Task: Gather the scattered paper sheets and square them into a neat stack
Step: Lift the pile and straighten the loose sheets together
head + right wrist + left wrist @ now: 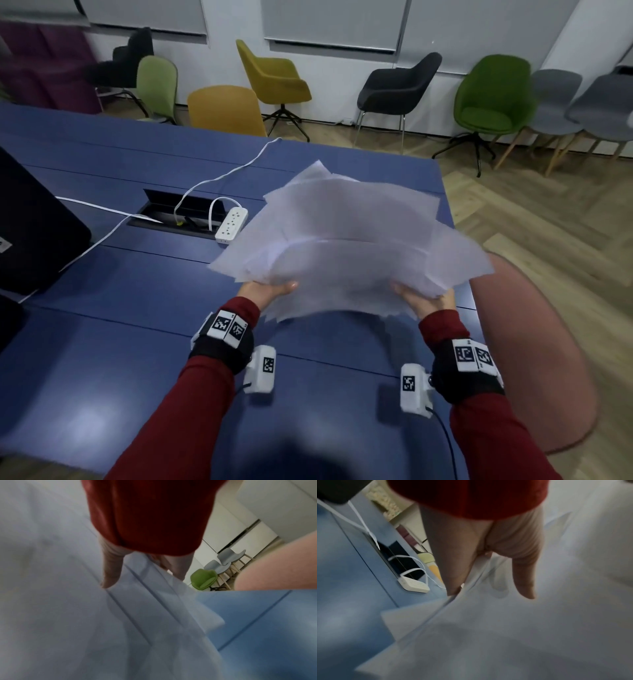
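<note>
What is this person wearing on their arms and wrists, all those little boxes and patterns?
Both arms are in dark red long sleeves. Each wrist has a black strap carrying white blocks printed with black square code patterns. A small white camera box with its own code mark sits on the inner side of each wrist, with a thin black cable trailing from it. The left hand and right hand are bare.

We see thin, matt white paper sheets (346,240) over a smooth blue worktop (113,342) with faint sheen. The power strip (231,222) looks like glossy white plastic.
</note>
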The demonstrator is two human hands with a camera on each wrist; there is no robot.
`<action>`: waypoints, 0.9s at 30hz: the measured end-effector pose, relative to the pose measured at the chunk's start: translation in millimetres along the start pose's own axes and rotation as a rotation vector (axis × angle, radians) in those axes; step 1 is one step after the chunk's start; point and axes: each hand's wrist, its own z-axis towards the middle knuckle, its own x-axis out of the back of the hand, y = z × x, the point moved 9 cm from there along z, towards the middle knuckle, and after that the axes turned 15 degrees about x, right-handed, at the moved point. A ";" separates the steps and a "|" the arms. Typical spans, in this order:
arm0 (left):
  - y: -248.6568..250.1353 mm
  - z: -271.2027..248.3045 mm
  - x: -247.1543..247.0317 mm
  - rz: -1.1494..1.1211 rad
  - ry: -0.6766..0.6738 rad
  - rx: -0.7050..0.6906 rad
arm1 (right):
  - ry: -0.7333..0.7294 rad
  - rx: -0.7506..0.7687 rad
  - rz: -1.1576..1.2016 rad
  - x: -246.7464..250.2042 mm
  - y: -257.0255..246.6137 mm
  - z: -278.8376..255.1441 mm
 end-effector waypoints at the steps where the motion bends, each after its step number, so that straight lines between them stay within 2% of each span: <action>1: -3.8 1.0 0.0 0.058 0.002 0.026 | -0.013 -0.007 0.001 -1.5 5.0 -2.3; 7: 11.2 6.0 3.6 -0.001 -0.024 -0.024 | 0.023 -0.052 -0.019 1.5 17.8 3.9; 15: 39.7 -0.3 4.6 0.173 -0.121 -0.096 | -0.222 0.026 -0.100 -15.6 -3.6 17.6; 17: 46.9 -1.5 6.5 0.203 -0.095 -0.118 | -0.250 0.033 -0.122 -21.1 -3.8 18.7; 20: 52.3 5.8 10.6 0.157 -0.079 -0.135 | -0.264 0.052 -0.162 -23.0 -7.9 20.4; 23: 53.5 0.7 1.0 0.218 -0.096 -0.121 | -0.286 0.048 -0.193 -30.2 -9.3 22.0; 27: 56.9 -0.3 4.4 0.185 -0.046 -0.089 | -0.225 0.070 -0.218 -30.1 -15.1 25.9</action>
